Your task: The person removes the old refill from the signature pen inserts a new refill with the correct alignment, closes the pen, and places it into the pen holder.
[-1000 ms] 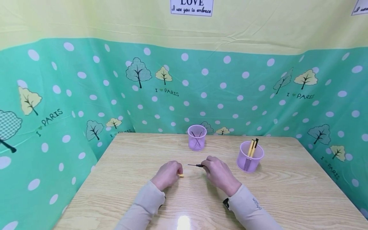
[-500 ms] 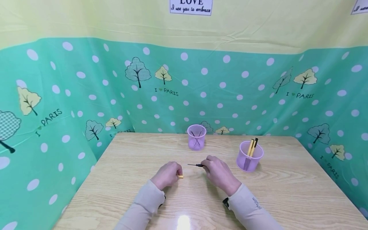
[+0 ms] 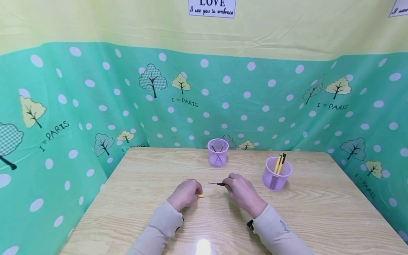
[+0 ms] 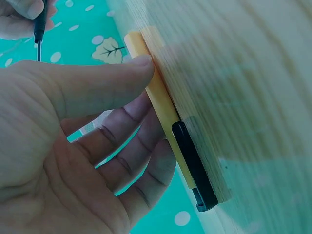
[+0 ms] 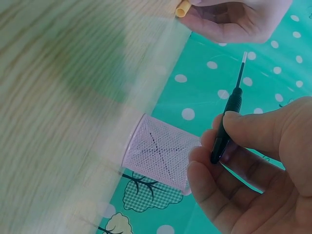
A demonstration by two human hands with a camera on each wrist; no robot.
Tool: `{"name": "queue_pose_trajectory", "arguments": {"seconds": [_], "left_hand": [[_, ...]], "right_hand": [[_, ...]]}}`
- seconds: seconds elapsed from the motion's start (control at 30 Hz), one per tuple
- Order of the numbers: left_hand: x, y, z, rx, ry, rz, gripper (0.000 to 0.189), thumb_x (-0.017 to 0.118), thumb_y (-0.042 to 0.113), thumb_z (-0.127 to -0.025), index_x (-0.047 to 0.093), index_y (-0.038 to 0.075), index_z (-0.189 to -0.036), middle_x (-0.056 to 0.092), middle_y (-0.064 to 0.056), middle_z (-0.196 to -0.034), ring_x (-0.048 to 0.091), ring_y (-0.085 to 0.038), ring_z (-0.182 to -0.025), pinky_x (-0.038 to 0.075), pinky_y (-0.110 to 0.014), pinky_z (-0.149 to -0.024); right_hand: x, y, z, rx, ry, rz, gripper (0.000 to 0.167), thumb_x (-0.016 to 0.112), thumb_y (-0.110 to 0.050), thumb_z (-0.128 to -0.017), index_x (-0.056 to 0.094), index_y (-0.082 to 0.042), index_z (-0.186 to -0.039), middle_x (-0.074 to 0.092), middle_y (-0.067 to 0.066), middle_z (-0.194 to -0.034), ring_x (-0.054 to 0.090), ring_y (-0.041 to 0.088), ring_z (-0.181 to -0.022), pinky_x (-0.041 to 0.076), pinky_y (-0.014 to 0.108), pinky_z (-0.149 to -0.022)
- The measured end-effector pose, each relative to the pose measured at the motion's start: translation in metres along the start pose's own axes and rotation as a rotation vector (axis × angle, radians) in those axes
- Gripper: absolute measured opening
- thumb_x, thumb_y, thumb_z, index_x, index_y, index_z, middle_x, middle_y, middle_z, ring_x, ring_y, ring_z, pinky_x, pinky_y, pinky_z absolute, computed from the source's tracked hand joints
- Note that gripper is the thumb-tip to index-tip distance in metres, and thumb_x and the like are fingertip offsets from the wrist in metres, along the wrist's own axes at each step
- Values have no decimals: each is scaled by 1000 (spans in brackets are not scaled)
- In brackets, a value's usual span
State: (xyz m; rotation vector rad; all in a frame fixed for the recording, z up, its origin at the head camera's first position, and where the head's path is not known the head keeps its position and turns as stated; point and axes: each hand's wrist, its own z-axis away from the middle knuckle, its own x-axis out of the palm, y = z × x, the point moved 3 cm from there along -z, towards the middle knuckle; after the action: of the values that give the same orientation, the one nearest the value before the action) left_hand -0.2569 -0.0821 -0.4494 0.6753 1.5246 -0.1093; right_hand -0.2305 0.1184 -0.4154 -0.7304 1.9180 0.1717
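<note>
My left hand (image 3: 186, 193) pinches a yellow pen barrel (image 4: 163, 100) between thumb and fingers, low over the table. A black clip (image 4: 192, 163) runs along one end of it, and the barrel's open, hollow end (image 5: 183, 9) shows in the right wrist view. Opposite, my right hand (image 3: 243, 193) holds the black grip section (image 5: 229, 112) of a pen between thumb and fingertips. Out of that section sticks a thin refill (image 5: 241, 73) with a pale tip, pointing left. In the head view a gap separates the refill from the barrel.
A purple mesh cup (image 3: 218, 162) with thin dark sticks showing in it stands behind the hands. Further right, a second purple cup (image 3: 271, 181) holds yellow pens (image 3: 278, 165) with black clips. A patterned green curtain (image 3: 178, 120) hangs behind the wooden table (image 3: 318, 205).
</note>
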Motion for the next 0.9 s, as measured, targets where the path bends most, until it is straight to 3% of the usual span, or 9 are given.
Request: {"name": "queue_pose_trajectory", "arguments": {"seconds": [0.47,0.67,0.9], "left_hand": [[-1,0,1,-2,1,15,14,73,1,-70,68,13,-74,57,5,-75,50,-12,-70,44,-28,-62],[-4,-1,1,-29,-3,53,17,76,9,-73,71,8,-90,58,3,-79,52,-13,-73,47,-30,-67],[-11,1,1,-33,41,71,27,74,12,-76,68,4,-102,56,1,-81,52,-14,-74,47,-32,-69]], "right_hand": [[-1,-1,1,-7,3,8,11,72,-5,-80,72,-14,-85,50,-10,-72,50,7,-65,48,25,-57],[-1,-1,1,-4,1,10,11,72,-5,-80,73,-14,-86,50,-9,-72,50,7,-65,48,25,-57],[-1,-1,0,1,4,6,11,72,-4,-80,72,-14,-84,49,-10,-71,50,7,-65,48,26,-57]]}}
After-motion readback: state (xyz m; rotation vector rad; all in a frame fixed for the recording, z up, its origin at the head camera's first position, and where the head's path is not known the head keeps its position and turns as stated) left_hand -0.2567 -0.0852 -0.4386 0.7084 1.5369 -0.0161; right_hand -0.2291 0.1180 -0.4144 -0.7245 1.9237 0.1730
